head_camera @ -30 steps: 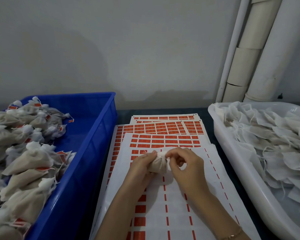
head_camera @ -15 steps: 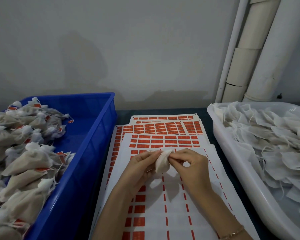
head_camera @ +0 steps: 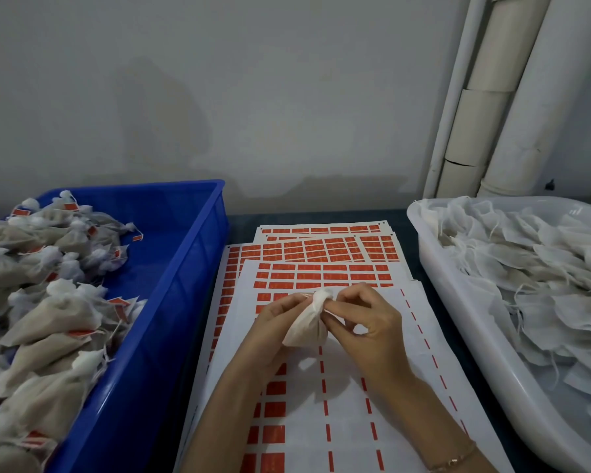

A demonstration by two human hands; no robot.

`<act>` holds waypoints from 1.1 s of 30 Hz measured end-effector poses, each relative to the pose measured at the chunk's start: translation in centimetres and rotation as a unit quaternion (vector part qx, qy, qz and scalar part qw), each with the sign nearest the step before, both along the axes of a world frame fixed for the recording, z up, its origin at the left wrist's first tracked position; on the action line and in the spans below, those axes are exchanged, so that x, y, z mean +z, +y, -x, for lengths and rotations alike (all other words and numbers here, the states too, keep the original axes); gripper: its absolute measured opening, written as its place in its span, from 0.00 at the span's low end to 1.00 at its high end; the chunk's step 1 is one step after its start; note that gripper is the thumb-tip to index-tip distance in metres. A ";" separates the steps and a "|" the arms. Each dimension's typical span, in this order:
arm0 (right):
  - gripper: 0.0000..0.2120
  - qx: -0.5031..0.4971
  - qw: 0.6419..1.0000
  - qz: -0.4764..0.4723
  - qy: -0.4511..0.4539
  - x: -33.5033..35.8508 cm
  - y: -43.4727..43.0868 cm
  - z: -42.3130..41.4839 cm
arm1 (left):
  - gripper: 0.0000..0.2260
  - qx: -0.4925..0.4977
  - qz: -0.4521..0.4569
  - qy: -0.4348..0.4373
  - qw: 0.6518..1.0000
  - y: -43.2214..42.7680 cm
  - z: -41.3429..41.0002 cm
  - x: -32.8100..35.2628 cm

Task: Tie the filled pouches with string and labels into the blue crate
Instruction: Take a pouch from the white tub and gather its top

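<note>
- Pouch [head_camera: 306,327], small and pale, sits between both hands above the label sheets [head_camera: 321,254], its gathered neck pointing up and away and its full belly toward the person.
- Left hand [head_camera: 270,324] comes in from below, palm turned to the right. Its fingers curl round the pouch's left side, and the thumb and fingertips pinch at the neck.
- Right hand [head_camera: 372,331] faces it, back toward the camera. Its thumb and forefinger pinch the neck from the right, and the other fingers are bent loosely underneath.
- The two hands are close together, fingertips almost meeting at the neck; both forearms angle in from the lower edge.
- A thin bracelet [head_camera: 454,460] circles the right wrist.
- The sheets, some with red labels left and some mostly peeled, lie overlapped on the dark counter [head_camera: 406,221].
- Blue crate [head_camera: 185,268] stands just left of the sheets, with tied pouches [head_camera: 48,312] bearing red labels heaped in its left part.
- White tub [head_camera: 458,319] stands to the right, full of flat untied pouches [head_camera: 526,268] with loose strings.
</note>
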State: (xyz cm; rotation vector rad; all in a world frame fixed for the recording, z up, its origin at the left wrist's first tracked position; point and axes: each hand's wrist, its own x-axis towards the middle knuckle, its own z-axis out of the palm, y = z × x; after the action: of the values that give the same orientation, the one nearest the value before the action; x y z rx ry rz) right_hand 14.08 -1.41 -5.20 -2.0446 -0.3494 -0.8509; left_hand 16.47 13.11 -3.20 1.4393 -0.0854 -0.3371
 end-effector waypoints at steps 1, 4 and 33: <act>0.10 0.003 1.000 0.002 -0.003 0.0 0.0 0.0 | 0.07 -0.001 0.001 0.004 1.000 0.0 0.0 0.0; 0.10 0.012 1.000 0.008 -0.004 -0.1 -0.1 0.0 | 0.04 -0.010 -0.001 0.014 1.000 0.1 -0.2 -0.1; 0.05 -0.046 0.977 0.103 0.179 -0.8 -0.7 -0.8 | 0.06 0.040 -0.084 -0.073 0.993 -1.0 -0.1 -0.7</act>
State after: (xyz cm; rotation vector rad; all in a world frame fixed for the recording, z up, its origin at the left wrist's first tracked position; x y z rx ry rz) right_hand 14.86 -2.09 -6.01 -2.3706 -0.1461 -0.4981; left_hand 16.54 12.13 -3.89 1.6296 -0.1201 -0.1753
